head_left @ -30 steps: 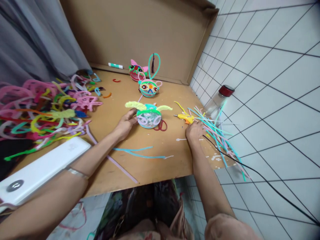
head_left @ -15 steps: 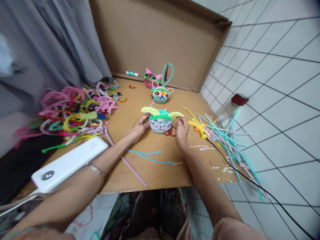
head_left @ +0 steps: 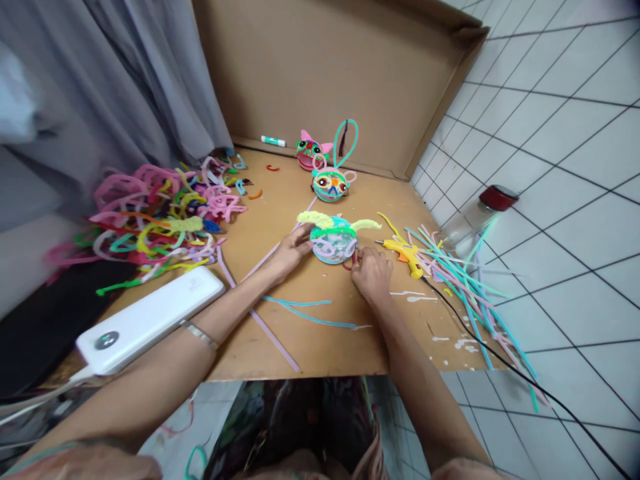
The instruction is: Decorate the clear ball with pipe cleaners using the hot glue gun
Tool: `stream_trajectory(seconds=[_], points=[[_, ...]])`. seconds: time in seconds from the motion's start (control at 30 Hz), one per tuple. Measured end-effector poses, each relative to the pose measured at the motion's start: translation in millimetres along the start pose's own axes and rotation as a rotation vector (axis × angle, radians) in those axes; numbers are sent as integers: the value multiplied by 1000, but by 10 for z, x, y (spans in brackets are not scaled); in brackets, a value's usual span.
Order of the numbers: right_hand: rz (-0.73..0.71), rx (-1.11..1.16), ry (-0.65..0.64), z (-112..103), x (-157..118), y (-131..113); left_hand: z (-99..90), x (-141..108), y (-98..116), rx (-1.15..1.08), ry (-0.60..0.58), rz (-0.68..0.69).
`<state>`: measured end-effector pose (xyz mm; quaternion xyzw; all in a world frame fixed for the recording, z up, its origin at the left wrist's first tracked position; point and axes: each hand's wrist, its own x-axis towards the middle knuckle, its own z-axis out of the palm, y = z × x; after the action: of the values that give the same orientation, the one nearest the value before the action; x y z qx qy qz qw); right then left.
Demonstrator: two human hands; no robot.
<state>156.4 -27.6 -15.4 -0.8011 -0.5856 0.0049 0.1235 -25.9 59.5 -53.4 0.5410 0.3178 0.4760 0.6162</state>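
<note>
Head view: the clear round ornament (head_left: 336,252) sits on the table (head_left: 320,353), between the two hands, just in front of another round ornament (head_left: 330,191) with pink loops.
Left hand (head_left: 287,257): fingers against the ornament's left side, under one fuzzy yellow piece (head_left: 314,218); whether the grip is clamped or only leaning there, I cannot tell.
Right hand (head_left: 373,272): fingers drawn in together at the ornament's lower right, by the dark red loop (head_left: 347,267); what is pinched, if anything, is hidden.
Weight: probably light, a thin clear shell that would slide or roll at a small push.
Shell: likely stiff and rather slick, liable to dent or crack if squeezed hard.
Fuzzy trim: the yellow pieces and lilac loops (head_left: 326,251) look soft and bendable, and could twist or pull loose if used as handles.
Where to hold: low on both sides of the shell, fingertips spread, below the green band (head_left: 320,233) and off the loops.
Glue gun (head_left: 405,253): lies right of the right hand, nozzle pointing towards the ornament; its tip may be hot, so fingers should keep off it.
</note>
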Motion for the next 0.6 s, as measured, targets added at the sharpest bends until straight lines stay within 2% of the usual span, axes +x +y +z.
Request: stream_trajectory(seconds=[0.1, 0.2, 0.27, 0.33, 0.4, 0.5, 0.6], points=[[27, 115, 76, 9, 50, 48, 51, -11, 14, 24, -8, 24], [-21, 402, 185, 58, 129, 92, 64, -4, 1, 24, -16, 36], [-94, 687, 132, 105, 187, 120, 55, 6, -12, 22, -17, 37], [-147, 957, 10, 152, 240, 157, 43, 16, -17, 24, -18, 42], [-151, 1136, -73, 189, 278, 199, 36, 23, -16, 32, -21, 51], [-113, 1265, -103, 227, 305, 248, 32, 29, -10, 33, -22, 57], [-102, 1301, -102, 260, 309, 259, 22, 38, -9, 7, -20, 49]])
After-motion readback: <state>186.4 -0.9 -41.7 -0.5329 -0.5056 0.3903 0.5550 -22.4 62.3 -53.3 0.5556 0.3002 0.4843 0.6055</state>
